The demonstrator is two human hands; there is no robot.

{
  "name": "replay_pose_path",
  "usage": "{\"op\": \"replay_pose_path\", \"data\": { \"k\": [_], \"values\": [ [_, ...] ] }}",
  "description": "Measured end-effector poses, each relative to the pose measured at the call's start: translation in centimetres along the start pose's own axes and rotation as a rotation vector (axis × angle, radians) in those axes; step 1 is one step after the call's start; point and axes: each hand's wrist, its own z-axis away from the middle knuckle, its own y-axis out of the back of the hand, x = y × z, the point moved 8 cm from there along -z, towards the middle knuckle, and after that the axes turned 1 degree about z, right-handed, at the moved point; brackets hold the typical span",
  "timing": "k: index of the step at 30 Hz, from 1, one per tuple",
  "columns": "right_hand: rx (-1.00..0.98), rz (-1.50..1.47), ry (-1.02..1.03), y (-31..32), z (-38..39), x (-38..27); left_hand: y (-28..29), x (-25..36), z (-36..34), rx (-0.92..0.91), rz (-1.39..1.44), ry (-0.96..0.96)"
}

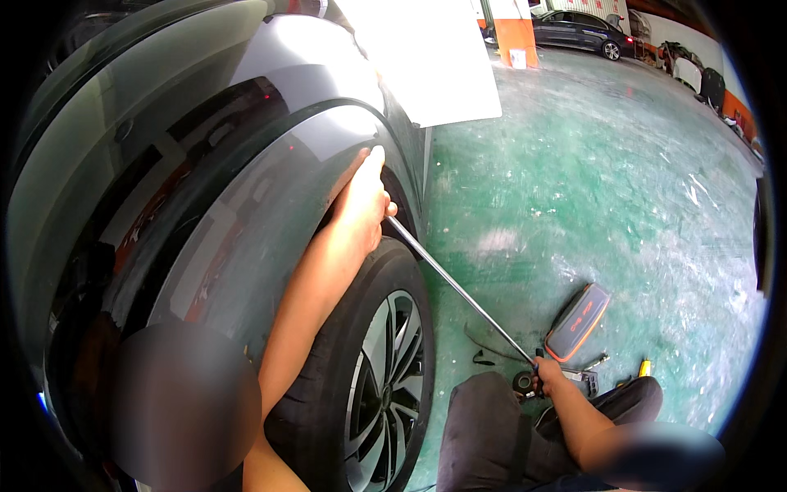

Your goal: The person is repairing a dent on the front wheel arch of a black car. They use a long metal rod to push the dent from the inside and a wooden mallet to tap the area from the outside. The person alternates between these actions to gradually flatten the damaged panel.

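A long shiny metal rod slants from the car's wheel arch down to the right. My right hand is wrapped around its dark lower end, close to my knees. At the upper end, my left hand closes its lower fingers on the rod beside the arch edge, while one digit stretches up along the glossy dark fender. The rod's far tip is hidden behind my left hand and the arch. Below that hand sits the wheel, a black tyre around a silver and black spoked rim.
On the green floor lie a dark case with orange trim, a black round item, several small tools and a yellow-handled item. A bright white panel stands beside the car. Another dark car is parked far off.
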Motion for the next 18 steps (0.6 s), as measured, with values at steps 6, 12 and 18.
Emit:
{"op": "replay_pose_path", "data": {
  "k": [6,12,18],
  "values": [
    [-0.006,-0.009,0.010,0.1,0.1,-0.3,0.0,0.0,-0.2,0.019,-0.018,-0.018],
    [-0.021,0.002,-0.005,-2.0,-0.1,1.0,0.5,-0.1,-0.7,0.067,-0.067,-0.003],
    [-0.118,-0.019,-0.009,-7.3,-0.9,3.1,0.2,0.2,0.3,0.090,-0.115,0.000]
  ]
}}
